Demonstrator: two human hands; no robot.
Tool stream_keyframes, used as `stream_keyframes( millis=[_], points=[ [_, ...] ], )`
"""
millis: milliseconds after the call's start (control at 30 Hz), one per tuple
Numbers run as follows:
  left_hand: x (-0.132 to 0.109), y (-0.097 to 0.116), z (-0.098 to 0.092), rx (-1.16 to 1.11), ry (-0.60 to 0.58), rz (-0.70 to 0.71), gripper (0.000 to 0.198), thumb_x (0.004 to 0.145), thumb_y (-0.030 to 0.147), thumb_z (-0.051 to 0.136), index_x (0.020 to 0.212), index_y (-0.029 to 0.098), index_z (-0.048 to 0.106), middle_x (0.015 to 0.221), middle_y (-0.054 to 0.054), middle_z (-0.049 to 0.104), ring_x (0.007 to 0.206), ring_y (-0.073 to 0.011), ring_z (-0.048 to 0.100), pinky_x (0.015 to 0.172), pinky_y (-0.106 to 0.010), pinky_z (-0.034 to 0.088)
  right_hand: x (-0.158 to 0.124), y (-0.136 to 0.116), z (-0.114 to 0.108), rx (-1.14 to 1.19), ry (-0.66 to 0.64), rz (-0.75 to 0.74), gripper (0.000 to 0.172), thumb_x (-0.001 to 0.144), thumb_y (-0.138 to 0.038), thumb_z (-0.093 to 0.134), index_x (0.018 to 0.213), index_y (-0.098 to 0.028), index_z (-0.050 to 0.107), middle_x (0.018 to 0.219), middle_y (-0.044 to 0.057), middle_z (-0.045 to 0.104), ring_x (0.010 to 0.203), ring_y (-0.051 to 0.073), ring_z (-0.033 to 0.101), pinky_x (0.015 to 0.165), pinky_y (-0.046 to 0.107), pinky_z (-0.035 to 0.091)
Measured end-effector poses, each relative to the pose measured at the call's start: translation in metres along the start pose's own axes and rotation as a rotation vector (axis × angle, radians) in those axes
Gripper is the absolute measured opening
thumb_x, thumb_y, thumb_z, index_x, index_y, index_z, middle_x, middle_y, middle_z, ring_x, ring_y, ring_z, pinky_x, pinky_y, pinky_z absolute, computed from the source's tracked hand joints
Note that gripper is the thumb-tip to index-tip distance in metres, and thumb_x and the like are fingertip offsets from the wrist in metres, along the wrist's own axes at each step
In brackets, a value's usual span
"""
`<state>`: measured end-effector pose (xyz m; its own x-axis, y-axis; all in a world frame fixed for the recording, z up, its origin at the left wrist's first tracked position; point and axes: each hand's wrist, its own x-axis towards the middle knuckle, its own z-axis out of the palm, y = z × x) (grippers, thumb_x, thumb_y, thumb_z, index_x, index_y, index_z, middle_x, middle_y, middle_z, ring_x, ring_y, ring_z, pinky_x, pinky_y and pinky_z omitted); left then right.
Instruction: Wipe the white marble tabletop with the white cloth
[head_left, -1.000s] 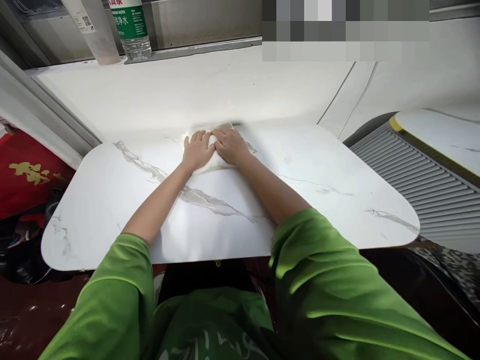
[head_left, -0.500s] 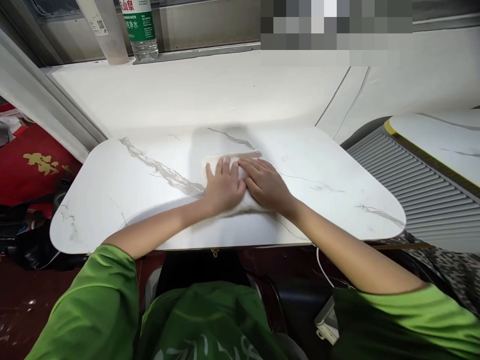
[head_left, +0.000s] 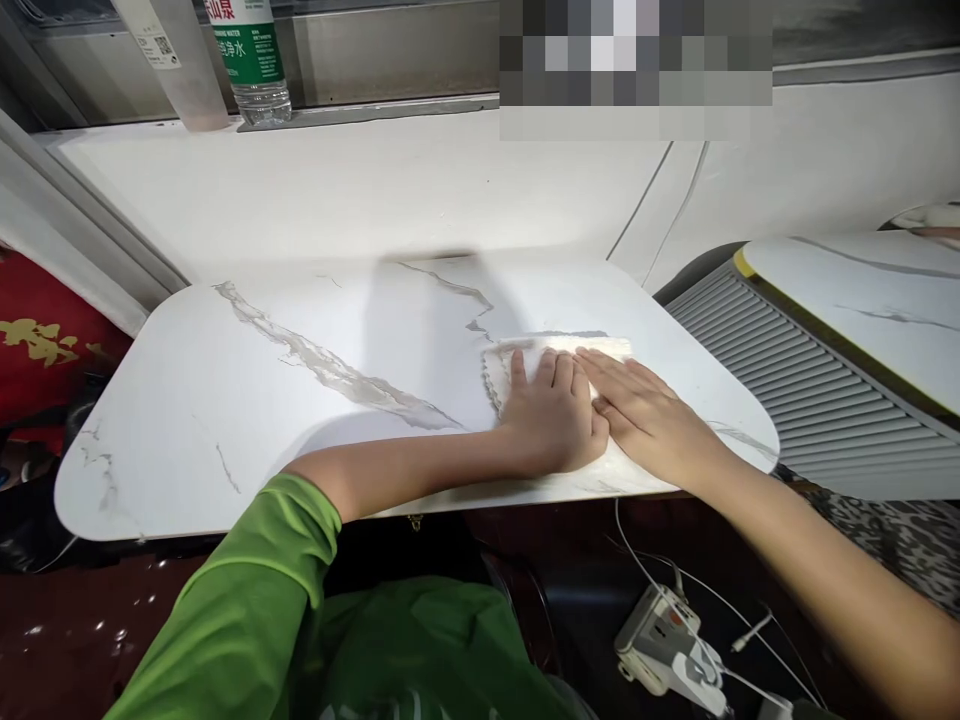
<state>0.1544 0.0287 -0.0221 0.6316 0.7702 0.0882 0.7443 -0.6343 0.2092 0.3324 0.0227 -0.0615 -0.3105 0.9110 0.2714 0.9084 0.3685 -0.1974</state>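
Note:
A folded white cloth [head_left: 501, 368] with a frilled left edge lies flat on the white marble-patterned tabletop [head_left: 405, 345], right of the middle. Pressing down on it is my left hand [head_left: 553, 412], palm down with its fingers stretched out. My right hand [head_left: 646, 415] lies flat beside it, fingers extended over the cloth's right part. The two hands touch near the left thumb. Much of the cloth is hidden under them, and its lower part comes near the table's front edge.
A clear bottle with a green label [head_left: 255, 65] and a frosted bottle [head_left: 176, 70] stand on the window ledge. Right of the table is a grey ribbed panel [head_left: 802, 370]. Below the front edge lie a power strip [head_left: 660, 630] and white cables. A red bag [head_left: 45, 340] is at left.
Both hands have slid the cloth to the right and somewhat nearer the table's front edge. The camera view has shifted slightly rightward.

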Motion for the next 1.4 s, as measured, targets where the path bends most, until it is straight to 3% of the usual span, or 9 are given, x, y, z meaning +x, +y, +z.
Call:
stream_keyframes(
  millis=[133,267,533,733,1167,1400],
  points=[
    [0.016,-0.004,0.002,-0.041,0.017,0.009,0.059,0.101,0.024,0.033,0.152,-0.006,0.038,0.163,-0.021,0.036,0.153,-0.0320,0.030,0.127,-0.059,0.019,0.012,0.007,0.003,0.022,0.004,0.116,0.059,0.095,-0.027,0.030,0.150,-0.022,0.052,0.155,0.005,0.051,0.146,0.026,0.045,0.124,0.054,0.034],
    [0.042,-0.017,0.005,-0.063,0.046,-0.010,0.057,0.101,0.023,0.032,0.152,-0.002,0.039,0.161,-0.018,0.041,0.151,-0.0285,0.033,0.128,-0.057,0.018,0.041,0.015,0.007,0.017,0.037,0.192,0.060,0.091,-0.027,0.031,0.145,-0.019,0.057,0.151,0.007,0.055,0.145,0.026,0.047,0.125,0.053,0.033],
    [0.099,-0.059,-0.005,-0.069,-0.007,-0.104,0.057,0.101,0.021,0.028,0.154,0.003,0.036,0.163,-0.012,0.038,0.153,-0.0218,0.029,0.130,-0.051,0.013,0.121,0.038,0.019,0.031,0.083,0.167,0.059,0.087,-0.025,0.036,0.137,-0.010,0.063,0.146,0.014,0.059,0.140,0.029,0.052,0.122,0.052,0.035],
    [0.132,-0.086,-0.006,-0.077,-0.012,-0.150,0.059,0.101,0.023,0.024,0.157,0.006,0.032,0.166,-0.011,0.034,0.156,-0.0196,0.024,0.131,-0.047,0.009,0.161,0.048,0.026,0.061,0.123,0.133,0.055,0.085,-0.023,0.039,0.132,-0.016,0.067,0.140,0.010,0.065,0.132,0.031,0.058,0.117,0.053,0.041],
    [0.170,-0.116,-0.008,-0.061,0.024,-0.162,0.055,0.103,0.024,0.026,0.153,0.007,0.040,0.162,-0.012,0.040,0.153,-0.0234,0.031,0.130,-0.045,0.013,0.205,0.070,0.037,0.067,0.161,0.095,0.051,0.082,-0.024,0.039,0.121,-0.021,0.071,0.126,0.009,0.072,0.117,0.034,0.063,0.103,0.050,0.048],
    [0.183,-0.127,-0.006,-0.058,0.048,-0.146,0.054,0.102,0.025,0.027,0.151,0.011,0.043,0.160,-0.010,0.044,0.151,-0.0233,0.034,0.130,-0.045,0.014,0.213,0.068,0.035,0.055,0.151,0.175,0.050,0.086,-0.027,0.039,0.125,-0.021,0.070,0.128,0.008,0.071,0.122,0.033,0.060,0.104,0.047,0.046]
  ],
)
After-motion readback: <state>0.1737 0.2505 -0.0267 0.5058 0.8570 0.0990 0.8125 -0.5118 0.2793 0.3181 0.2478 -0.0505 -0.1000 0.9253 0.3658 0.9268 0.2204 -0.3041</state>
